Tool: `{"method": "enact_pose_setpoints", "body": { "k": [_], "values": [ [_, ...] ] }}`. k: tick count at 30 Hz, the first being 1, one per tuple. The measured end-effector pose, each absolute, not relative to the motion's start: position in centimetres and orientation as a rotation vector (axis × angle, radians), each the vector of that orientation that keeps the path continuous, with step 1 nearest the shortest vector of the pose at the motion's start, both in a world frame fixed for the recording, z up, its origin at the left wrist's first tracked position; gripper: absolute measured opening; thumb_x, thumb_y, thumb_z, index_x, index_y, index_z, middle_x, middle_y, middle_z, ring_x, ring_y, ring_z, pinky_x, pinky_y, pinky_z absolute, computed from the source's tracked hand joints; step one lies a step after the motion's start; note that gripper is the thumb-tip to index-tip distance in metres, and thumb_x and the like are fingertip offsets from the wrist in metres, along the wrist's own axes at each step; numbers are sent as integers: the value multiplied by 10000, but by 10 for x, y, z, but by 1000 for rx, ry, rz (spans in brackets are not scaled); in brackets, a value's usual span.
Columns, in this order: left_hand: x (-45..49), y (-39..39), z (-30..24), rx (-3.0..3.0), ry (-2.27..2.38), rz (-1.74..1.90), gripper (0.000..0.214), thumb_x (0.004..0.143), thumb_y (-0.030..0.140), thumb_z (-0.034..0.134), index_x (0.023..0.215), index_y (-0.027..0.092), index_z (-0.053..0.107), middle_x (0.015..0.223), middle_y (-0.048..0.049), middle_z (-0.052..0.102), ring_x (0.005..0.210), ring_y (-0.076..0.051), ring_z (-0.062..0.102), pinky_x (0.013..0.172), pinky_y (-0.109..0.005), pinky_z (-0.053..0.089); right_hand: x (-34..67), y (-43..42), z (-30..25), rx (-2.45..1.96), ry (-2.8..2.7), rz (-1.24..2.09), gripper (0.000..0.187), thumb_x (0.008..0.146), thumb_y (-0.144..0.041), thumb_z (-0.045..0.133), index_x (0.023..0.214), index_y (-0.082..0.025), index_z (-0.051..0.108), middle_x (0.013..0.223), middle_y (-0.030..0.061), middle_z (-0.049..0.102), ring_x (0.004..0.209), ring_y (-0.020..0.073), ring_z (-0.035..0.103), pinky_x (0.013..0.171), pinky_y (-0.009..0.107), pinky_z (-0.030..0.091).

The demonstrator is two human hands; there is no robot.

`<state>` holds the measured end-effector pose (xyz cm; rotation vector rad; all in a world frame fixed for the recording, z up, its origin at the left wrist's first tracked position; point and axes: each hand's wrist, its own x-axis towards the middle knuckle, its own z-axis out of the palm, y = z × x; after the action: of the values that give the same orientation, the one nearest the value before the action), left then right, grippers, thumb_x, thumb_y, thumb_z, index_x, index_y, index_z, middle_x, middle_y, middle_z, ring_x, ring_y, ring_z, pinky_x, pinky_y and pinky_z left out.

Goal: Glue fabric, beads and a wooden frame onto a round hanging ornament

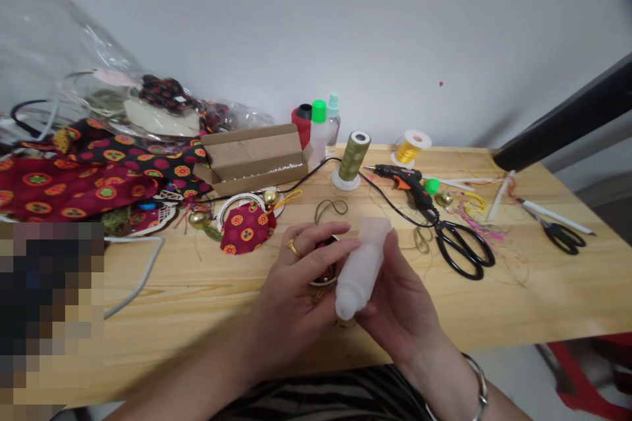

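Note:
A translucent white squeeze bottle (363, 263) is held tilted over the table, its uncapped nozzle end pointing down toward me. My right hand (405, 296) wraps round it from the right. From the other side, my left hand (301, 276), with a ring on one finger, is closed against the bottle with its fingertips. Partly hidden behind the left fingers is a small round dark patterned piece with a pale rim (326, 270); whether it is held or lies on the table I cannot tell. A loose green cap (432, 186) lies beside the black glue gun (402, 181).
Large black scissors (464, 250), smaller scissors (563, 237) and thread scraps lie to the right. Behind stand an olive thread cone (354, 156), a yellow spool (411, 148), a green-capped bottle (318, 135) and a cardboard box (257, 158). Patterned fabric (74, 177) heaps up at left.

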<state>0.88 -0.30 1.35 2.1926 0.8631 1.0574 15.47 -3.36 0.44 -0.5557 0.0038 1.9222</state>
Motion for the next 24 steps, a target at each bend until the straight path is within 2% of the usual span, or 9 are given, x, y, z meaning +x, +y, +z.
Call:
{"method": "enact_pose_setpoints", "body": {
  "k": [5,9,10,12,14,16,18,20,24],
  "values": [
    [8,-4,17,2105,781,1201,308,770,287,694,1071,249,642,1125,-61,656,1038,-205,580,960,-385,411,150,-40,0,-605,-34,1937,444,686,-530,735,958,-197,622,669,-37,604,481,41,502,358,98,268],
    [4,-7,23,2036,799,1225,353,757,160,699,1091,249,628,1053,-29,685,1012,-172,602,923,-323,446,163,-48,3,-847,-441,1983,615,757,-729,484,758,-132,631,591,33,601,416,73,464,336,157,219],
    [3,-7,24,2008,818,1222,360,759,145,694,1097,248,625,1058,-28,681,1022,-167,598,893,-299,465,168,-51,5,-975,-614,1910,596,783,-702,476,693,-130,613,565,37,588,407,71,441,347,170,228],
    [2,-9,26,1979,828,1206,347,773,133,675,1098,242,625,1058,-32,674,1018,-160,597,857,-274,488,176,-57,10,-1264,-967,1564,417,795,-545,603,668,-148,592,545,3,545,442,69,415,395,183,280],
    [2,-11,26,1978,794,1182,327,792,132,649,1101,233,627,1038,-38,676,995,-162,602,849,-276,497,181,-61,15,-1459,-1285,1115,226,747,-371,716,834,-188,615,636,-15,548,528,91,442,474,201,361],
    [3,-12,24,1966,758,1152,324,802,131,634,1111,231,624,1038,-44,676,991,-169,603,853,-287,502,183,-62,19,-1484,-1573,834,348,740,-258,722,1057,-238,579,825,12,589,671,134,513,584,240,442],
    [5,-14,22,1946,729,1127,341,801,128,636,1121,242,618,1057,-46,674,1002,-177,602,855,-295,507,181,-60,21,-1415,-1783,749,411,771,-175,667,1152,-254,535,990,46,586,838,171,554,710,284,483],
    [6,-14,20,1926,719,1118,343,803,134,635,1125,254,615,1071,-45,673,1009,-183,604,854,-302,511,178,-55,21,-1356,-1854,728,385,784,-114,616,1140,-239,540,1050,58,567,936,181,557,782,298,487],
    [4,-11,18,1934,759,1113,342,821,212,632,1158,256,598,1086,-48,671,1026,-190,604,867,-304,506,175,-44,19,-1318,-1862,652,324,765,-89,613,1060,-216,573,993,40,579,880,159,566,701,253,485]
  ]
}}
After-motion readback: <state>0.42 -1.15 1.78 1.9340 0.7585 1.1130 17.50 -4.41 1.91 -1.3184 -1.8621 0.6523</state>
